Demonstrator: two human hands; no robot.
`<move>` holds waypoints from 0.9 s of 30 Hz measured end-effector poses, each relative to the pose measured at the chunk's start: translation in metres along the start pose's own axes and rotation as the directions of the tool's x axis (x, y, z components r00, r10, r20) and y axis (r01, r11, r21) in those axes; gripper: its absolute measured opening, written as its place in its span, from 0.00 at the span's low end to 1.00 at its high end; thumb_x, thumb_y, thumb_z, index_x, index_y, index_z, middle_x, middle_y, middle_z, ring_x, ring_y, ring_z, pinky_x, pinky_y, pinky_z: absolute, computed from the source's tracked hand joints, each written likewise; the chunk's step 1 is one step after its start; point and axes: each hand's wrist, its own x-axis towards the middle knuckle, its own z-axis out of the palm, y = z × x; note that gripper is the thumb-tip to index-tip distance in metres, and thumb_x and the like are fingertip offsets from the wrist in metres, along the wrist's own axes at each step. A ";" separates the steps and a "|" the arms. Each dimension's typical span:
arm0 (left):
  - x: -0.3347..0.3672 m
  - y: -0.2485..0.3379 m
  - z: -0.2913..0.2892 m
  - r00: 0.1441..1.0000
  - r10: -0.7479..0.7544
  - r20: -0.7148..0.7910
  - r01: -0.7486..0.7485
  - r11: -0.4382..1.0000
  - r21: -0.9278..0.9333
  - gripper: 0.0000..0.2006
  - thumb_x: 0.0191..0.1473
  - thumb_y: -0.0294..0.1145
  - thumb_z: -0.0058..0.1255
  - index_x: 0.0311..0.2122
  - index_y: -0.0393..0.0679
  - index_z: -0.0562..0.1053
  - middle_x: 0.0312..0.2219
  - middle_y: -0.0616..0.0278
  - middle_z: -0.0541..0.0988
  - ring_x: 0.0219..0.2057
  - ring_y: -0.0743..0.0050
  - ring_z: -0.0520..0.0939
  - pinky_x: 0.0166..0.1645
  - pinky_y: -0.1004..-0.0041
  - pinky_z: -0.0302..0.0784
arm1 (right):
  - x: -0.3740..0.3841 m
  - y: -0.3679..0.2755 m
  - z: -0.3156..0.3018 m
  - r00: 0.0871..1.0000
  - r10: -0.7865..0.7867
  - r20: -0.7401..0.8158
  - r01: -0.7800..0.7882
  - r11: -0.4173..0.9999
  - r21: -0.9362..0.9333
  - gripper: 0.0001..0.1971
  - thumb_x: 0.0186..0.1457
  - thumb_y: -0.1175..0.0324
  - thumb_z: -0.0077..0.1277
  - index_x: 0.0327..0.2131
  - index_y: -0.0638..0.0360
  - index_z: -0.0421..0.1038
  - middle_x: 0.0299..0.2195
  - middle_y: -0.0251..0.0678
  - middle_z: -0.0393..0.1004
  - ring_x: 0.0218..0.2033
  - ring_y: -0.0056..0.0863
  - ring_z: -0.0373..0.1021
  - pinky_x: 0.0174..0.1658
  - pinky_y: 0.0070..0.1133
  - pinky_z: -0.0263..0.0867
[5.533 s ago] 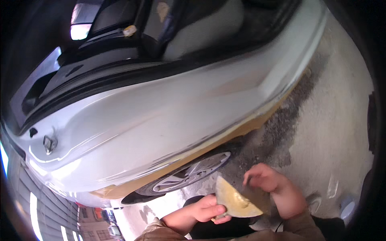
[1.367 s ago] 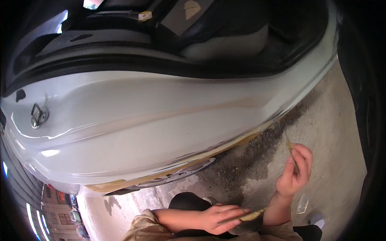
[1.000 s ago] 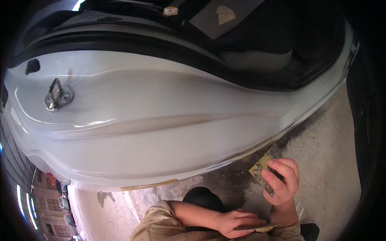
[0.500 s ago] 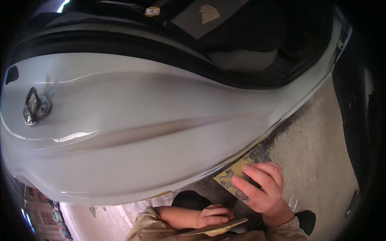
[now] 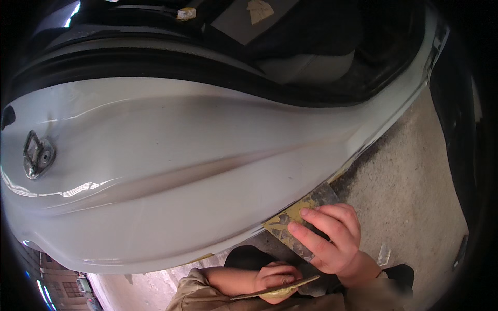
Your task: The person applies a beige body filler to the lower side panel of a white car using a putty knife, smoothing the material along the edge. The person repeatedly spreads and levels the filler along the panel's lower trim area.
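White car panel [image 5: 207,202] beside smeared plate [image 5: 284,225]

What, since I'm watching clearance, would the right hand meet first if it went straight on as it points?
Likely the white car body: the right hand points toward it, plate leading. Depth leaves contact unclear.
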 end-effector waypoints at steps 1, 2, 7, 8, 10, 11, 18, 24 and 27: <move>0.002 0.002 0.000 1.000 -0.025 0.003 0.025 1.000 -0.002 0.27 0.51 0.16 0.60 0.56 0.35 0.65 0.32 0.41 0.79 0.25 0.54 0.84 0.29 0.62 0.83 | 0.000 0.000 0.000 1.000 -0.001 -0.001 0.001 1.000 0.004 0.20 0.47 0.65 0.57 0.46 0.49 0.83 0.44 0.32 0.77 0.39 0.29 0.71 0.39 0.26 0.68; 0.005 0.004 -0.001 0.999 -0.040 0.014 0.040 0.999 0.015 0.27 0.52 0.17 0.57 0.57 0.38 0.63 0.31 0.43 0.78 0.24 0.55 0.83 0.27 0.62 0.82 | 0.000 0.000 0.001 1.000 -0.003 0.003 0.003 1.000 0.001 0.20 0.47 0.65 0.57 0.46 0.49 0.83 0.45 0.31 0.77 0.39 0.29 0.71 0.39 0.26 0.68; 0.015 0.010 -0.002 0.991 -0.120 0.052 0.117 0.991 0.059 0.28 0.60 0.19 0.47 0.63 0.49 0.57 0.26 0.51 0.76 0.19 0.61 0.79 0.23 0.63 0.81 | 0.000 0.000 0.001 1.000 -0.021 0.023 0.021 1.000 0.000 0.20 0.47 0.64 0.57 0.47 0.50 0.83 0.44 0.32 0.77 0.38 0.29 0.71 0.39 0.25 0.67; 0.016 0.011 -0.003 0.991 -0.119 0.052 0.117 0.992 0.047 0.27 0.60 0.18 0.47 0.63 0.49 0.57 0.27 0.51 0.76 0.19 0.61 0.79 0.23 0.64 0.81 | 0.000 0.000 0.001 1.000 -0.014 0.020 0.014 1.000 0.010 0.21 0.47 0.64 0.57 0.47 0.50 0.82 0.44 0.32 0.78 0.38 0.29 0.71 0.39 0.25 0.67; 0.017 0.011 -0.004 0.990 -0.131 0.055 0.129 0.991 0.031 0.27 0.60 0.18 0.48 0.62 0.48 0.58 0.27 0.50 0.76 0.19 0.61 0.79 0.23 0.64 0.81 | 0.001 -0.001 0.001 0.999 -0.008 0.035 0.007 1.000 0.028 0.21 0.47 0.65 0.56 0.47 0.51 0.82 0.44 0.33 0.78 0.38 0.29 0.72 0.38 0.25 0.68; 0.017 0.011 -0.004 0.990 -0.131 0.059 0.130 0.991 0.027 0.26 0.60 0.18 0.48 0.61 0.48 0.58 0.27 0.50 0.76 0.19 0.61 0.79 0.23 0.64 0.80 | 0.001 -0.002 0.001 0.999 -0.010 0.051 0.008 0.999 0.035 0.21 0.47 0.65 0.56 0.48 0.51 0.82 0.44 0.33 0.78 0.37 0.29 0.72 0.38 0.25 0.68; 0.015 0.004 0.005 0.994 -0.087 0.064 0.089 0.996 -0.027 0.29 0.58 0.16 0.49 0.62 0.50 0.58 0.27 0.50 0.76 0.19 0.61 0.79 0.22 0.64 0.80 | -0.002 0.007 -0.010 0.993 -0.052 0.107 0.041 0.994 0.105 0.21 0.47 0.66 0.55 0.46 0.52 0.83 0.45 0.33 0.78 0.38 0.27 0.72 0.37 0.25 0.68; 0.017 0.002 0.003 0.987 -0.108 0.119 0.127 0.978 -0.166 0.23 0.58 0.19 0.54 0.57 0.40 0.63 0.29 0.44 0.78 0.23 0.51 0.82 0.27 0.59 0.82 | -0.014 0.016 -0.009 1.000 0.023 0.007 -0.024 0.998 0.050 0.20 0.42 0.69 0.59 0.43 0.51 0.84 0.44 0.30 0.78 0.38 0.28 0.71 0.38 0.25 0.67; 0.017 0.000 0.004 0.995 -0.061 0.080 0.074 0.982 -0.171 0.21 0.57 0.19 0.57 0.54 0.35 0.65 0.30 0.41 0.79 0.24 0.48 0.83 0.27 0.58 0.82 | -0.017 0.020 -0.005 0.999 0.050 -0.009 -0.050 0.998 0.044 0.21 0.41 0.70 0.60 0.43 0.52 0.84 0.43 0.30 0.77 0.38 0.29 0.71 0.38 0.25 0.67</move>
